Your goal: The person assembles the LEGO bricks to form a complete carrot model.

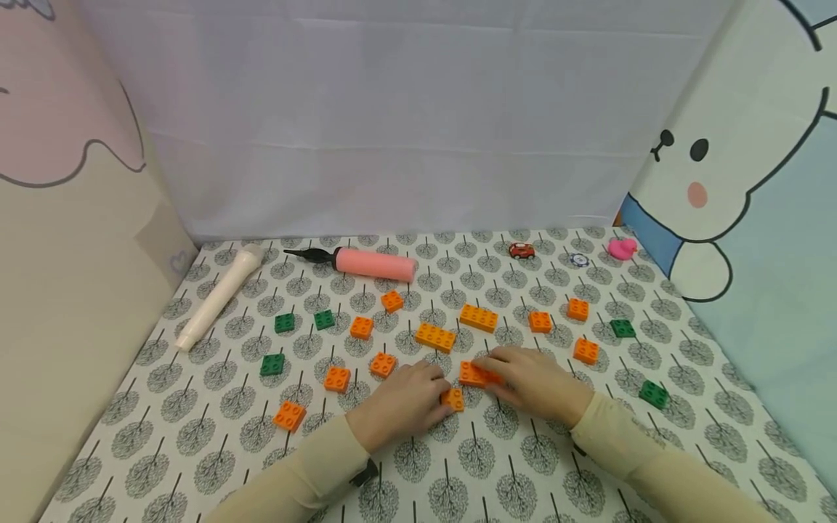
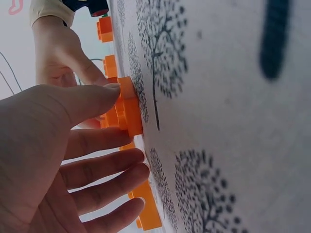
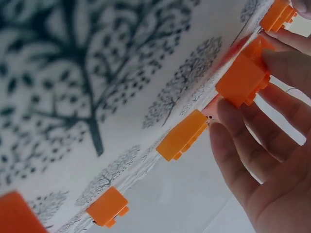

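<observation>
My left hand [image 1: 407, 402] pinches a small orange toy brick [image 1: 453, 399] between thumb and index finger, low over the cloth. In the left wrist view this brick [image 2: 128, 107] sits at the thumb tip, while the other fingers stretch out below it. Just beyond it, my right hand [image 1: 528, 381] grips another orange brick [image 1: 469, 373], its fingers covering the right part. The right wrist view shows that brick [image 3: 241, 80] held between the thumb and fingertips, studs toward the palm. The two held bricks are close together, studs up in the head view.
Two longer yellow-orange bricks [image 1: 435, 337] lie just beyond the hands. Several small orange bricks [image 1: 336, 378] and green bricks [image 1: 272, 365] are scattered to both sides. Farther back are a white baton-like object [image 1: 219, 298], a pink pump [image 1: 375, 264], a red toy car [image 1: 521, 250] and a pink duck [image 1: 622, 248].
</observation>
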Available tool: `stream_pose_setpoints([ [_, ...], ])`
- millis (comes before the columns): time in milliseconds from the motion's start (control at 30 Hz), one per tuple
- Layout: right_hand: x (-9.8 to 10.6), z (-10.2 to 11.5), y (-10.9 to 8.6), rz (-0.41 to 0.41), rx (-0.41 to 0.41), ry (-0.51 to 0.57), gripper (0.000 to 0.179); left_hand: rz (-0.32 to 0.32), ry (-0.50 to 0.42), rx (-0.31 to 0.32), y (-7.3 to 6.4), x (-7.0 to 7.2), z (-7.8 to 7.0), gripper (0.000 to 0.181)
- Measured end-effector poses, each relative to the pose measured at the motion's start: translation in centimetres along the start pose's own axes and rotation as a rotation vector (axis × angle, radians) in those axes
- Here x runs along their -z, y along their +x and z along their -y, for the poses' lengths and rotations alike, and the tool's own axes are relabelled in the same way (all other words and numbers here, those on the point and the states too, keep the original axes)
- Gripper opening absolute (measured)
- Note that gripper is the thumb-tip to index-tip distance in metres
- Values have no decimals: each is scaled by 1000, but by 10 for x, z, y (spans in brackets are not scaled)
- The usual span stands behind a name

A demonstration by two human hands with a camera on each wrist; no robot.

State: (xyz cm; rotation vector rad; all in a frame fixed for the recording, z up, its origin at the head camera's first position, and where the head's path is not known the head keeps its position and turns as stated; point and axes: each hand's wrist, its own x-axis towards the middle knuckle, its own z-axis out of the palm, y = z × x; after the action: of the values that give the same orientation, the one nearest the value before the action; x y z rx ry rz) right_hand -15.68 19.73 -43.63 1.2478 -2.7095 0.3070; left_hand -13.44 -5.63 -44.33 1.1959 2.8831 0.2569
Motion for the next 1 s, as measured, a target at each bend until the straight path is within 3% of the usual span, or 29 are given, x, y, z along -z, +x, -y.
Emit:
stream_pose_setpoints([
  [400, 3, 19, 8, -19, 130, 63, 41, -34, -67, 129, -17, 7, 7, 39],
  [567, -3, 27, 12, -25, 170, 91, 42, -46, -128, 113, -17, 7, 7, 53],
  [767, -6, 32, 13, -26, 167, 120, 42, -64, -151, 56, -13, 5, 3, 31],
  [1000, -6, 32, 13, 7, 147, 160, 42, -25, -155, 82, -9, 5, 2, 29],
])
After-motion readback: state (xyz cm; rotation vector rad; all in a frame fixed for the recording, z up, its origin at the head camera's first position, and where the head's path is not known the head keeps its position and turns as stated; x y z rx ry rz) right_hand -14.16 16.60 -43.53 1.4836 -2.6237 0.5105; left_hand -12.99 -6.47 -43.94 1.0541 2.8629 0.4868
